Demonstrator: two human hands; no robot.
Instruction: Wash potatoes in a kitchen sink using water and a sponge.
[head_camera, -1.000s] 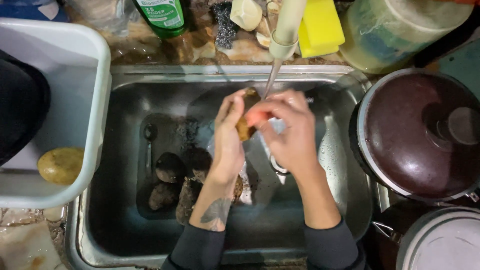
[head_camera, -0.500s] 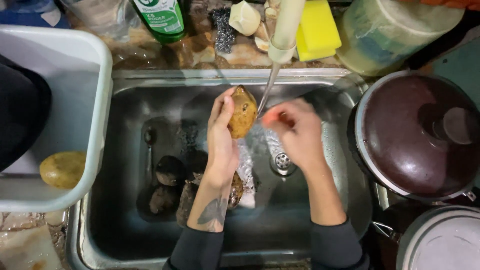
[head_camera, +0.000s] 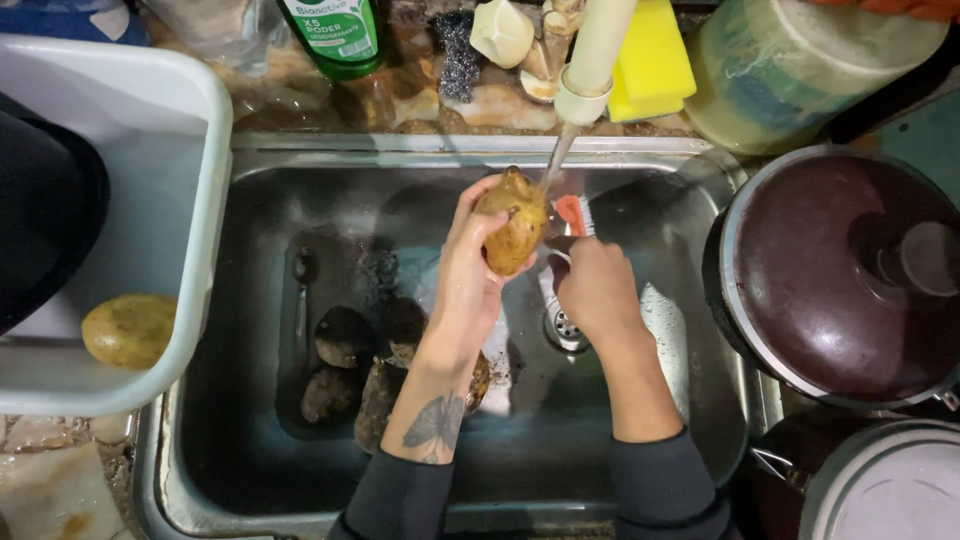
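My left hand wrapped its fingers around a potato under the tap water, over the sink | my right hand squeezed a small orange brush just beside it.

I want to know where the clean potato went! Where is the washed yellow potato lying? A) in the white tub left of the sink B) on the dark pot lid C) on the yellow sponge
A: a clean yellow potato lies in the white tub left of the sink.
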